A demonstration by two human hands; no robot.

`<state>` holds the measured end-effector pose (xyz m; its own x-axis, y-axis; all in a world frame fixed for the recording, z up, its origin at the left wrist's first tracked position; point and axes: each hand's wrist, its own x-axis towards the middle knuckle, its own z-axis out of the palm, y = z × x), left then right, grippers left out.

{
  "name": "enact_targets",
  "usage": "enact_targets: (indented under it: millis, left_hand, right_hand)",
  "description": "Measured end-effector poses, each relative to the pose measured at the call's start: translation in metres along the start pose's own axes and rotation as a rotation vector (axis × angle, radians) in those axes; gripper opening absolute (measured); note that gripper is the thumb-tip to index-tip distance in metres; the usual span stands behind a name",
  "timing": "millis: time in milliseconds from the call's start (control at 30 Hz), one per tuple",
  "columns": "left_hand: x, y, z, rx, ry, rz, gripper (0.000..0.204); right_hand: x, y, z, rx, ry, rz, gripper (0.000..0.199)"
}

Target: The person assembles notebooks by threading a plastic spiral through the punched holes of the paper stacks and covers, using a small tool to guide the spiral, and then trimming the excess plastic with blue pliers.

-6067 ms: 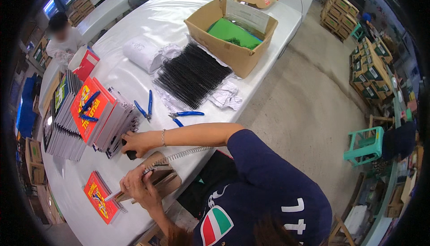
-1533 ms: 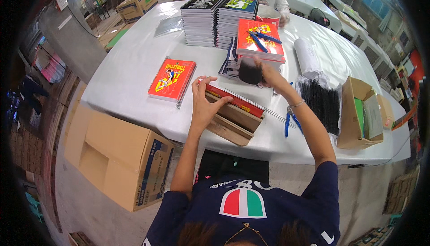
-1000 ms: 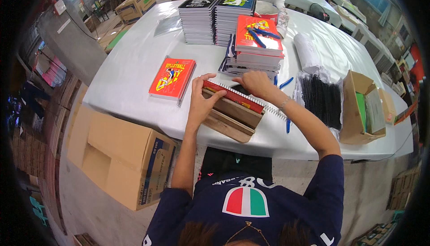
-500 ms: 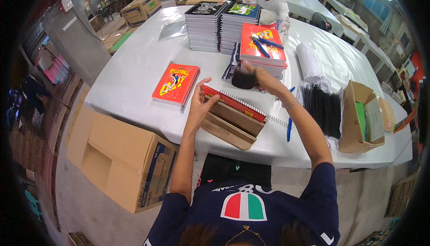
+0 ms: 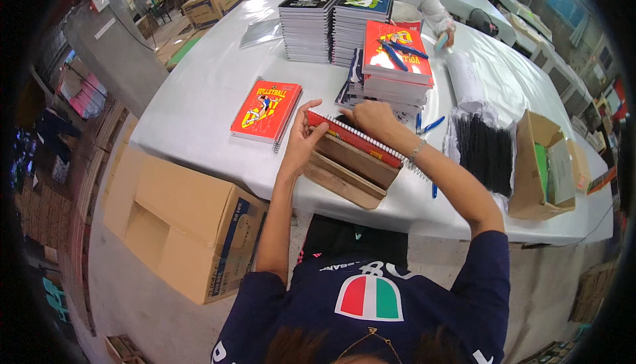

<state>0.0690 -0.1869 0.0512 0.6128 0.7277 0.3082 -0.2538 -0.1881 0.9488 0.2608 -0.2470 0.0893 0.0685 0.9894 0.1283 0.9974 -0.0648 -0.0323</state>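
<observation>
A red notebook point(image 5: 354, 140) stands on its edge in a slotted wooden holder point(image 5: 348, 177), a white wire coil running along its top edge. My left hand point(image 5: 306, 140) grips its left end, thumb in front. My right hand point(image 5: 377, 120) is closed behind the coil, round a dark rounded thing point(image 5: 350, 123) mostly hidden by the notebook and fingers. Loose coil wire point(image 5: 419, 170) sticks out past the notebook's right end, under my right wrist. A finished-looking red spiral notebook point(image 5: 267, 112) lies flat to the left.
Behind my hands stand stacks of black-covered notebooks point(image 5: 307, 33) and a red-covered stack point(image 5: 395, 76) with blue pliers point(image 5: 403, 52) on top. More blue-handled pliers point(image 5: 429, 124), black coils point(image 5: 485, 155) and an open carton point(image 5: 544, 165) are right. A large carton point(image 5: 179, 221) sits left; a co-worker point(image 5: 414, 0) is opposite.
My right hand has come down with the dark thing from beside the red stack to the notebook's coil. The co-worker's hand has moved out to the right. The view has shifted slightly.
</observation>
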Motion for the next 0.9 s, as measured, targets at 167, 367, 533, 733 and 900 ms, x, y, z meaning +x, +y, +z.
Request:
enact_targets:
  millis: [167,367,533,733,900]
  left_hand:
    - [-0.004,0.004,0.003,0.051,0.018,-0.023,0.054]
    - [-0.003,0.001,0.007,0.086,-0.059,-0.007,0.052]
    - [-0.002,0.0,0.01,0.072,-0.046,-0.008,0.049]
    - [-0.001,-0.002,0.009,0.09,-0.031,0.018,0.046]
    - [0.001,-0.003,0.01,-0.038,-0.066,-0.016,0.047]
  right_hand:
    - [0.004,0.045,0.023,0.365,0.066,0.108,0.028]
    - [0.014,0.03,-0.003,0.678,0.018,-0.023,0.04]
    - [0.001,0.033,0.007,0.086,0.054,0.088,0.06]
    - [0.015,0.031,0.001,0.487,0.072,-0.098,0.041]
    - [0.024,0.048,0.029,-0.083,0.25,-0.104,0.047]
